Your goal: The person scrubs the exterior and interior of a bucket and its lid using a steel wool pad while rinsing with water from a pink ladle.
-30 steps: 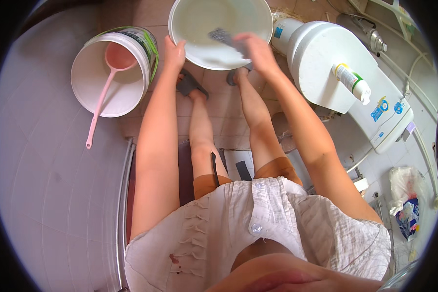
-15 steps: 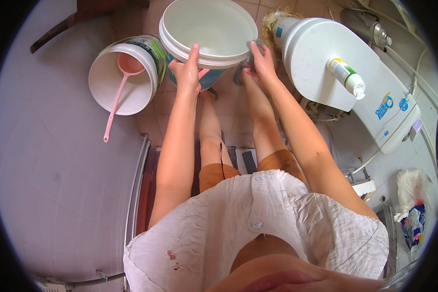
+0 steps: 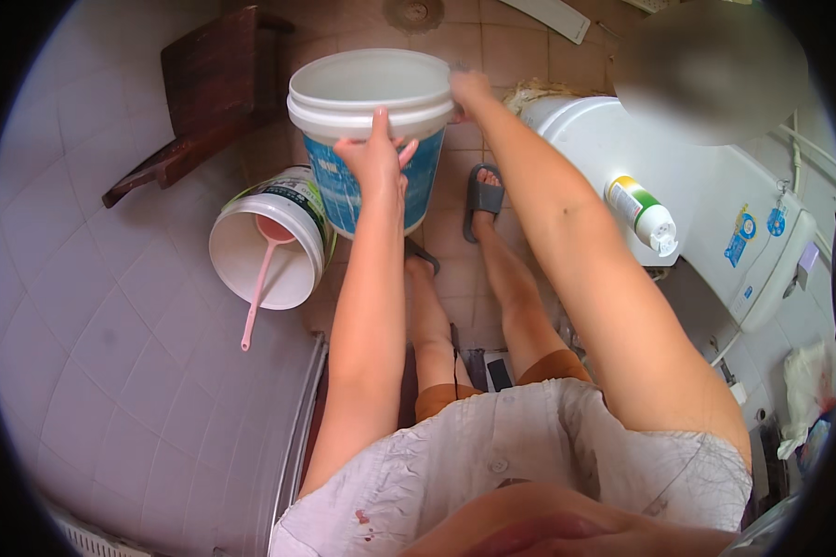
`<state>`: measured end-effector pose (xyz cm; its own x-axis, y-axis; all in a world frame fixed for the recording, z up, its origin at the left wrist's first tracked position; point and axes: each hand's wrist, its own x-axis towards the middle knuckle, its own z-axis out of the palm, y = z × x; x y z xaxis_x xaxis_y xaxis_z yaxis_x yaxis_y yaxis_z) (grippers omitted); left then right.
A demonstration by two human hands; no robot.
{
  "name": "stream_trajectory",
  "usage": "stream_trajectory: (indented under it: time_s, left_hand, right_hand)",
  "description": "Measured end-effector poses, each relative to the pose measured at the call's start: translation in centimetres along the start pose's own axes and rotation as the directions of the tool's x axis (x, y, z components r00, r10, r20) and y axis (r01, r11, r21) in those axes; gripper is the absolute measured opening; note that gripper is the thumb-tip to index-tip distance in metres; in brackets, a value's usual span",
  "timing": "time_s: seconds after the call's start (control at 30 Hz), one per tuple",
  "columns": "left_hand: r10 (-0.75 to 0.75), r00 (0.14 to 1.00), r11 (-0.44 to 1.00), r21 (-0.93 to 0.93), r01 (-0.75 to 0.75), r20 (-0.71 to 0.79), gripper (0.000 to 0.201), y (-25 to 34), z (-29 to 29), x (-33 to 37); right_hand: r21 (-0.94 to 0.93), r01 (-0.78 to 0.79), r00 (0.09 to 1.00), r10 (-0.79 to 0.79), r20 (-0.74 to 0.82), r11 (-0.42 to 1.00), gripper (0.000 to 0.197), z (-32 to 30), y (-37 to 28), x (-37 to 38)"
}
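Observation:
A large white bucket (image 3: 372,116) with a blue printed lower wall stands between my arms, its mouth tilted toward me. My left hand (image 3: 378,158) grips its near side just under the rim, thumb pointing up. At the far right of the rim, my right hand (image 3: 471,91) is closed on the bucket. A small dark-grey thing (image 3: 459,67) shows at its fingertips; I cannot make out its kind. To the left, a second white bucket (image 3: 269,255) lies tipped on its side, with a pink dipper (image 3: 262,288) whose handle sticks out over its rim.
A dark wooden stool (image 3: 215,84) is at the upper left, near the tiled wall. On the right, a toilet (image 3: 581,139) has a white, green and yellow bottle (image 3: 641,215) lying on its lid. A floor drain (image 3: 414,11) is at the top. My slippered feet (image 3: 485,190) stand below the bucket.
The view has shifted, showing more floor and the stool. The large bucket now shows more of its blue side, and my right hand has reached farther round the rim, its arm more extended.

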<state>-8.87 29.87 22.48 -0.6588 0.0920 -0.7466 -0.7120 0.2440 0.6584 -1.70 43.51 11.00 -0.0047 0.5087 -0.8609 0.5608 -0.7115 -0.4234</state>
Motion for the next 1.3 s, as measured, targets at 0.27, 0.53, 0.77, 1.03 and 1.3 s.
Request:
stream_trajectory:
  time_s: [0.27, 0.53, 0.77, 1.03, 1.3]
  left_hand:
    - [0.004, 0.972, 0.999, 0.032, -0.012, 0.234, 0.039, 2.6, 5.5, 3.4]
    - [-0.002, 0.955, 0.996, 0.09, -0.026, 0.297, 0.048, 2.8, 7.3, 4.8]
    - [0.002, 0.957, 0.987, 0.156, -0.049, 0.289, 0.055, 3.8, 7.2, 4.1]
    - [0.033, 0.936, 0.974, 0.199, -0.108, 0.35, 0.062, 4.8, 8.0, 1.2]
    - [0.014, 0.906, 0.931, 0.324, -0.166, 0.423, 0.059, 5.1, 8.9, -1.2]
  right_hand:
    - [-0.038, -0.275, 0.955, 0.277, 0.106, 0.961, 0.038, -1.7, -3.4, 5.8]
    - [-0.074, -0.162, 0.977, 0.17, 0.128, 0.984, 0.032, -1.2, -1.8, 9.0]
    - [-0.015, -0.297, 0.921, 0.29, 0.26, 0.955, 0.02, -0.7, -1.5, 8.1]
    - [0.075, -0.383, 0.878, 0.337, 0.341, 0.921, 0.016, -0.9, -0.6, 7.8]
    - [0.119, -0.634, 0.659, 0.453, 0.6, 0.764, 0.015, -1.2, 3.0, 9.6]
